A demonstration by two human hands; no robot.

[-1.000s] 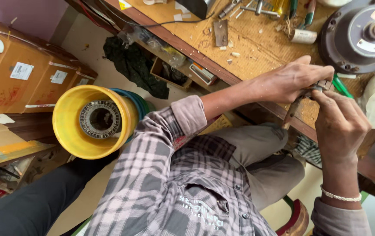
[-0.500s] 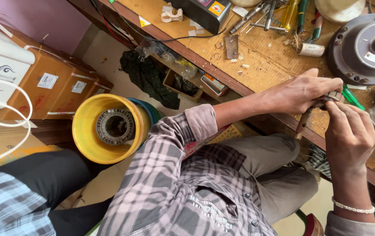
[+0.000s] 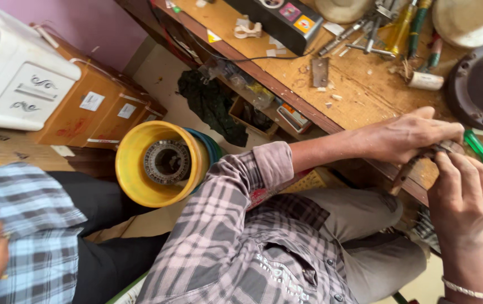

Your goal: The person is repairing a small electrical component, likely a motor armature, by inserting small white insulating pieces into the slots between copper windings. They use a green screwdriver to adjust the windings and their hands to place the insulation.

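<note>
A slim, dark metal tool [image 3: 416,163] is held at the near edge of the wooden workbench [image 3: 359,95], its long axis running slantwise from the bench edge down toward the lap. The left hand [image 3: 407,135] is closed over its upper end, and the right hand [image 3: 462,194] is pinched on it from below. A green-handled screwdriver [image 3: 481,149] lies just beside the hands.
</note>
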